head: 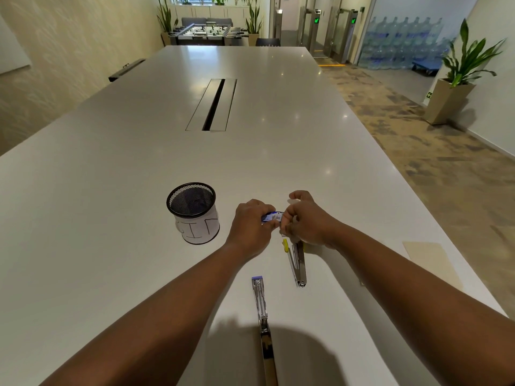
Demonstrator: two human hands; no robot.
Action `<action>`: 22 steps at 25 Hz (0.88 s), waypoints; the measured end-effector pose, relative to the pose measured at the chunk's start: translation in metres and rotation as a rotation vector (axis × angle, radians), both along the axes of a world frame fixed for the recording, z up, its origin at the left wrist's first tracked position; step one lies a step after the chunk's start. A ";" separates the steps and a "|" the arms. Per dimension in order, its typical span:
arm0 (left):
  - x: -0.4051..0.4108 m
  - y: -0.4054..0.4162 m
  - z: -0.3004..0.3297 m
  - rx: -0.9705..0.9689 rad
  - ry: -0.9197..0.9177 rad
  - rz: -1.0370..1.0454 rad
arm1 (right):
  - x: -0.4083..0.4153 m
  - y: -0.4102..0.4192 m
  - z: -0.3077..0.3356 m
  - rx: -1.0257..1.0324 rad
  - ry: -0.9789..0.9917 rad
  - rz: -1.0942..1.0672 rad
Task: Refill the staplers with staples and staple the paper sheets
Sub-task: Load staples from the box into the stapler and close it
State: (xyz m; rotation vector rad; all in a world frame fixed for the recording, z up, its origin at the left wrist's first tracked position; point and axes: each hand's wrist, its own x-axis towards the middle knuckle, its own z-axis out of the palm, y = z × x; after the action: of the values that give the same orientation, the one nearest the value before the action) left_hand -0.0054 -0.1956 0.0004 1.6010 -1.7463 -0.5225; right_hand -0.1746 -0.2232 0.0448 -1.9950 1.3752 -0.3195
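Note:
Both hands meet over the white table around a small blue and white staple box. My left hand grips the box from the left. My right hand pinches at its right end, fingers curled. Just below my right hand lies a yellow-tipped stapler, swung open in a V. Nearer to me a second stapler with a purple tip lies flat, opened out lengthwise. Beige paper sheets rest near the right table edge.
A black mesh pen cup with a white paper label stands left of my hands. A cable slot runs down the table's middle. The table's right edge borders carpeted floor with a potted plant.

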 end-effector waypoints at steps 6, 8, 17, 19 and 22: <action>-0.001 0.000 0.000 -0.010 -0.004 0.006 | 0.000 0.003 -0.011 -0.118 -0.054 -0.036; -0.001 0.001 0.000 -0.022 0.008 0.004 | -0.002 0.004 -0.014 -0.146 -0.122 -0.054; -0.001 0.001 0.000 -0.017 0.009 0.011 | -0.015 -0.001 -0.015 -0.094 -0.096 -0.181; -0.001 0.001 0.000 -0.021 0.005 0.008 | -0.012 -0.002 -0.015 -0.141 -0.069 -0.169; -0.001 0.001 0.000 -0.021 -0.004 0.005 | -0.012 -0.004 -0.015 -0.138 -0.090 -0.160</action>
State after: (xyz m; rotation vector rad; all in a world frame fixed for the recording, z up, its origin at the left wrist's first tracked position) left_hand -0.0060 -0.1947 0.0001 1.5928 -1.7441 -0.4975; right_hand -0.1866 -0.2270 0.0298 -1.9579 1.4937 -0.5850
